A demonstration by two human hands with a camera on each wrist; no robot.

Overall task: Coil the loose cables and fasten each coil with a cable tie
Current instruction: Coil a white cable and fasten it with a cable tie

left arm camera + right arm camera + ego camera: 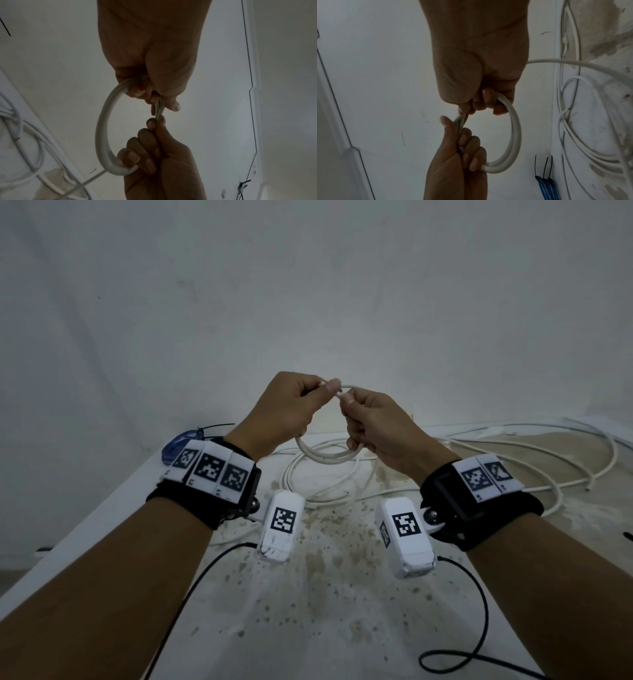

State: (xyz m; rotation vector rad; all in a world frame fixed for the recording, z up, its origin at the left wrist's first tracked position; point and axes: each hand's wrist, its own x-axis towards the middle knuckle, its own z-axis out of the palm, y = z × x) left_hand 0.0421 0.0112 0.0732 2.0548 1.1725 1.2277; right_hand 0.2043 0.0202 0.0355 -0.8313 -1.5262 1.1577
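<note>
A small coil of white cable (325, 457) hangs in the air between both hands above the table. My left hand (317, 393) grips its left side, thumb pinching the top strands. My right hand (352, 412) grips the right side, fingers curled round the loops. In the left wrist view the coil (102, 128) curves between my left hand (154, 97) above and my right hand (150, 155) below. The right wrist view shows the coil (515, 135), my right hand (484, 102) and left hand (462, 146). A strand (573, 63) trails off to the loose cable (513, 446) on the table.
The white table (342, 611) is stained with brown flecks. At its back left lies a blue cable bundle (180, 441) with black cable ties (544, 167) sticking out. Thin black wires (479, 628) run from the wrist cameras. The table's left edge (85, 529) runs diagonally.
</note>
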